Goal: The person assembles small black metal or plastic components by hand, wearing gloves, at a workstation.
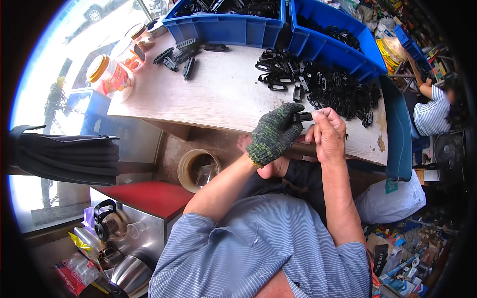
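Note:
My left hand (276, 133), in a dark green knitted glove, is closed around one end of a small black plastic part (302, 116) above the table's near edge. My bare right hand (328, 131) pinches at the part's other end, thumb and forefinger together. Just beyond lies a big heap of similar black parts (343, 89), spreading to the table's right side. Several finished-looking longer black pieces (187, 52) lie apart at the far left of the table. The part's details are too small to make out.
Two blue bins (226, 31) of black parts stand along the far edge. Lidded jars (107, 72) line the left. A bucket (198, 170) stands on the floor below, beside a red-topped cabinet (144, 198). A dark green bin (397, 129) adjoins the table's right end. Another person (433, 109) is at far right.

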The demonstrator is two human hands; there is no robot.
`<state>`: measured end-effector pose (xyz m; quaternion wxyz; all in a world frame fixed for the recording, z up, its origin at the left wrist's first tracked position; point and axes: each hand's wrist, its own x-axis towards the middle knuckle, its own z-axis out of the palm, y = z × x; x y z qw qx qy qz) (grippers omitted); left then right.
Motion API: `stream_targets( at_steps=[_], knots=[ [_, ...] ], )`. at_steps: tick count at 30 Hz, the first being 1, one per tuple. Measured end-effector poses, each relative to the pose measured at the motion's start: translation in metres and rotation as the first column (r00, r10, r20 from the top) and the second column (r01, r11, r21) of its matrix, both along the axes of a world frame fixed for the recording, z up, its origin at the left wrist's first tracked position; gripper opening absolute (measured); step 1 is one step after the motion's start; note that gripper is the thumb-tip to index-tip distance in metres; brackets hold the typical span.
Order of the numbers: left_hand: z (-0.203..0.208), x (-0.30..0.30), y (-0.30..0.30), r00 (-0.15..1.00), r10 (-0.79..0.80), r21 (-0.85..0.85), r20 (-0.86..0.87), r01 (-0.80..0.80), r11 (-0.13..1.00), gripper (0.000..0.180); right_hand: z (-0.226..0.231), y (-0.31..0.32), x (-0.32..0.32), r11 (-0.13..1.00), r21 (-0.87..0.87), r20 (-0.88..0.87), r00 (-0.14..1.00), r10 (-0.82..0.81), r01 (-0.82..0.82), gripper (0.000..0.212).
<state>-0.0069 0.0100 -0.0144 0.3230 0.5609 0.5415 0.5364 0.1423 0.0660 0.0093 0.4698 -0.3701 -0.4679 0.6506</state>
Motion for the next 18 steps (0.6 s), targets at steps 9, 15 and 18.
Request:
stream_targets(
  at_steps=[9, 15, 18],
  knots=[
    [0.006, 0.001, -0.002, 0.999, -0.021, 0.042, 0.041, 0.019, 0.999, 0.033, -0.003, -0.003, -0.003, 0.999, -0.037, 0.068, 0.997, -0.026, 0.029, 0.015],
    [0.003, 0.003, -0.007, 0.979, 0.131, 0.025, 0.157, -0.137, 0.99, 0.024, 0.01, -0.003, -0.015, 0.995, -0.091, 0.179, 0.983, -0.025, 0.042, 0.017],
    [-0.003, -0.005, -0.009, 0.935, 0.167, 0.067, 0.313, -0.197, 0.978, 0.02, 0.012, 0.006, -0.023, 0.983, -0.173, 0.253, 0.967, -0.019, 0.065, 0.017]
  ],
)
